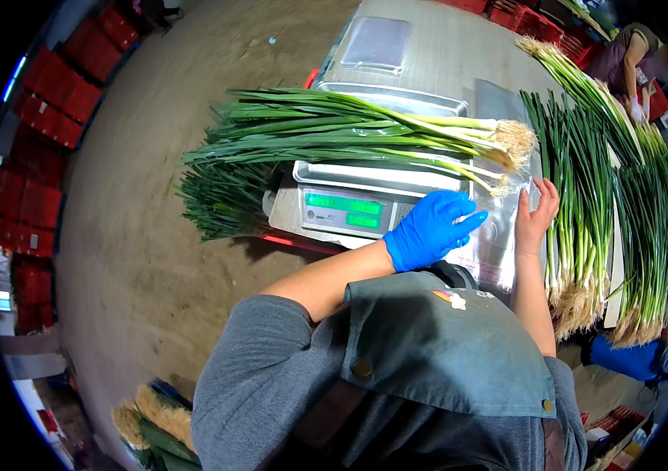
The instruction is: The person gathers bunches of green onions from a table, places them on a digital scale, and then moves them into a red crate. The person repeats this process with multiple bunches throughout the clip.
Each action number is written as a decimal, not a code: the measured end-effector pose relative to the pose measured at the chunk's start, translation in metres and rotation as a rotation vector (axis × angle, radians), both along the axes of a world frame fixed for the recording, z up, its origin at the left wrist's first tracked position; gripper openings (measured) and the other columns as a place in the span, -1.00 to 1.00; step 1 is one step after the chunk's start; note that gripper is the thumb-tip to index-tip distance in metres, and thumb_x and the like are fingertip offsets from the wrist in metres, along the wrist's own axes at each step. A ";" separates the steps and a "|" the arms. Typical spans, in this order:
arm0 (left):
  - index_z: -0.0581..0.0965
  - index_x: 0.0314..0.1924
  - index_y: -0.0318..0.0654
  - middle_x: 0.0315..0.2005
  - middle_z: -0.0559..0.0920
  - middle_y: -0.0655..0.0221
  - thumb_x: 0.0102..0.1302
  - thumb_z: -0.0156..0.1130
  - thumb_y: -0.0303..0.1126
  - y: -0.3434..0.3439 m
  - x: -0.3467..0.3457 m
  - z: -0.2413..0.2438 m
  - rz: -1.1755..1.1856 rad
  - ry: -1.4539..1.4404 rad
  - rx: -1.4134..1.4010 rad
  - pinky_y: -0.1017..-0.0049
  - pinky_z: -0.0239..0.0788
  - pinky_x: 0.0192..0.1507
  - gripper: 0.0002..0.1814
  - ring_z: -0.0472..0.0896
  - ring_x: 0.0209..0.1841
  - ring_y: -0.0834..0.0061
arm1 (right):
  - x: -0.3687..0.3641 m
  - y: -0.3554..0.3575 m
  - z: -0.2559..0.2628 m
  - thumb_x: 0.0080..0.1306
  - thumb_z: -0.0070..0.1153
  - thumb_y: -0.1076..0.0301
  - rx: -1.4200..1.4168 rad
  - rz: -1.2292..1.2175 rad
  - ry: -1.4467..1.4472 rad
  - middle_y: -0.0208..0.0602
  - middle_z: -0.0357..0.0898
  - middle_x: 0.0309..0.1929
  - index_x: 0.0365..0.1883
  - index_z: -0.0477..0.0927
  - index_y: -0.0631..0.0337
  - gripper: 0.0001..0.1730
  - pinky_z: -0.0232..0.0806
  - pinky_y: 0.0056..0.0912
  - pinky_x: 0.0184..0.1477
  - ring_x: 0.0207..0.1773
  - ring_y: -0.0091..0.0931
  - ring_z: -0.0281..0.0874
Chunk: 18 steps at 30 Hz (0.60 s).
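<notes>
My left hand [435, 231], in a blue glove, hovers by the right end of the digital scale's panel [346, 211], fingers partly bent and spread. I see nothing held in it. My bare right hand [535, 216] is at the right edge of a stack of clear plastic bags [490, 253], fingers apart and pointing away from me. Ahead of both hands, a bundle of scallions [340, 126] lies across the scale's metal pan [363, 172]. Its roots [513, 144] point right; the green tops overhang the left side. The scale's display is lit green.
More scallions [578, 206] lie in rows on the right. Green tops [222, 200] jut out below the scale's left side. A clear plastic sheet [376, 42] rests on the far tabletop [440, 35]. Red crates [51, 97] are stacked far left. Another person [628, 59] bends over at upper right.
</notes>
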<state>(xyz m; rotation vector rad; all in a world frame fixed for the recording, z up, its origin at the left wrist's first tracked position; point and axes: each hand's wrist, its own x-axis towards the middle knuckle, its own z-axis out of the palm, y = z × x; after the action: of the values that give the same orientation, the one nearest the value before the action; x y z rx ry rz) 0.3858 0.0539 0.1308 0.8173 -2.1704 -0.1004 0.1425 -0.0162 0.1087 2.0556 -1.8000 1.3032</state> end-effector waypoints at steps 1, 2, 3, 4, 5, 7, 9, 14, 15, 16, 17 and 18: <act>0.43 0.15 -0.14 -0.08 0.49 0.18 0.11 0.19 -0.32 -0.007 0.002 0.002 0.023 -0.014 -0.017 0.20 0.31 -0.02 -0.46 0.47 -0.04 0.15 | 0.000 0.000 -0.001 0.15 0.23 0.26 0.005 0.001 -0.019 -0.21 0.30 0.14 0.00 0.47 0.10 -0.56 0.04 -0.19 0.23 0.19 -0.22 0.20; 0.42 0.15 -0.14 -0.08 0.49 0.18 0.10 0.20 -0.33 -0.015 0.004 0.004 0.046 -0.027 -0.034 0.20 0.31 -0.02 -0.46 0.46 -0.04 0.15 | 0.000 0.002 -0.005 0.14 0.24 0.26 0.019 0.007 -0.001 -0.21 0.30 0.15 0.00 0.46 0.09 -0.55 0.04 -0.18 0.23 0.20 -0.22 0.19; 0.42 0.16 -0.12 -0.08 0.48 0.18 0.07 0.22 -0.34 -0.027 0.007 0.006 0.092 -0.040 -0.057 0.20 0.29 0.01 -0.43 0.45 -0.03 0.14 | -0.001 0.004 -0.011 0.12 0.25 0.26 0.031 0.009 0.017 -0.20 0.29 0.15 0.01 0.46 0.09 -0.53 0.04 -0.18 0.23 0.21 -0.21 0.19; 0.42 0.17 -0.11 -0.06 0.46 0.18 0.06 0.22 -0.32 -0.039 0.010 0.009 0.160 -0.041 -0.084 0.19 0.28 0.02 -0.41 0.43 -0.01 0.13 | -0.002 0.005 -0.015 0.11 0.26 0.27 0.040 0.008 0.035 -0.20 0.29 0.16 0.01 0.46 0.09 -0.52 0.04 -0.18 0.23 0.21 -0.21 0.18; 0.41 0.19 -0.10 -0.03 0.45 0.17 0.05 0.23 -0.31 -0.051 0.016 0.010 0.227 -0.040 -0.111 0.18 0.27 0.03 -0.39 0.42 0.01 0.12 | 0.001 0.007 -0.018 0.05 0.31 0.27 0.024 0.035 0.082 -0.20 0.35 0.11 0.01 0.46 0.08 -0.47 0.06 -0.16 0.21 0.18 -0.21 0.23; 0.37 0.22 -0.07 0.02 0.41 0.16 0.05 0.25 -0.25 -0.076 0.032 0.008 0.392 -0.107 -0.145 0.15 0.22 0.08 -0.34 0.38 0.07 0.08 | 0.009 0.006 -0.018 0.00 0.32 0.25 0.051 0.142 0.151 -0.23 0.42 0.03 0.00 0.47 0.07 -0.44 0.10 -0.16 0.17 0.11 -0.24 0.31; 0.29 0.28 -0.01 0.11 0.37 0.13 0.05 0.28 -0.17 -0.093 0.040 0.012 0.500 -0.162 -0.051 0.14 0.08 0.21 -0.26 0.29 0.16 0.06 | 0.023 0.000 -0.012 0.00 0.31 0.23 0.005 0.193 0.236 -0.28 0.46 -0.04 -0.01 0.49 0.06 -0.46 0.13 -0.19 0.12 0.04 -0.27 0.37; 0.27 0.29 0.03 0.06 0.44 0.22 0.04 0.29 -0.13 -0.122 0.053 -0.018 0.525 -0.337 0.061 0.17 0.00 0.24 -0.23 0.31 0.15 0.12 | 0.042 -0.020 -0.001 0.00 0.28 0.28 0.277 0.216 0.230 -0.19 0.41 -0.08 -0.09 0.57 -0.01 -0.57 0.23 -0.16 0.02 -0.01 -0.24 0.39; 0.29 0.28 0.04 0.05 0.44 0.22 0.05 0.28 -0.15 -0.122 0.053 -0.019 0.512 -0.325 0.068 0.17 0.02 0.23 -0.26 0.33 0.12 0.17 | 0.042 -0.020 0.001 -0.02 0.28 0.30 0.221 0.248 0.252 -0.19 0.40 -0.05 -0.09 0.57 -0.03 -0.56 0.23 -0.15 0.04 0.01 -0.22 0.37; 0.31 0.27 0.06 0.03 0.45 0.23 0.05 0.28 -0.17 -0.123 0.053 -0.019 0.505 -0.319 0.064 0.18 0.05 0.20 -0.28 0.36 0.10 0.20 | 0.044 -0.018 0.005 -0.03 0.29 0.31 0.165 0.281 0.275 -0.18 0.40 -0.02 -0.09 0.58 -0.05 -0.55 0.22 -0.14 0.05 0.03 -0.21 0.35; 0.33 0.26 0.07 0.02 0.46 0.24 0.06 0.28 -0.18 -0.124 0.053 -0.017 0.498 -0.312 0.061 0.19 0.08 0.17 -0.30 0.38 0.07 0.23 | 0.046 -0.016 0.007 -0.05 0.29 0.33 0.109 0.314 0.299 -0.18 0.39 0.01 -0.09 0.58 -0.07 -0.54 0.21 -0.13 0.07 0.05 -0.20 0.34; 0.33 0.26 0.10 0.01 0.47 0.25 0.06 0.28 -0.18 -0.125 0.053 -0.017 0.495 -0.314 0.066 0.19 0.10 0.14 -0.30 0.39 0.06 0.24 | 0.048 -0.012 0.006 -0.11 0.30 0.36 0.087 0.312 0.428 -0.23 0.37 0.08 -0.09 0.60 -0.13 -0.49 0.17 -0.08 0.12 0.12 -0.17 0.28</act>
<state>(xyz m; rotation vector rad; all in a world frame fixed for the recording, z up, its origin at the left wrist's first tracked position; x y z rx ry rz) 0.4389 -0.0709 0.1139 1.4642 -2.1866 0.2211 0.1903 -0.0281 0.1151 2.5006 -1.4138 0.7579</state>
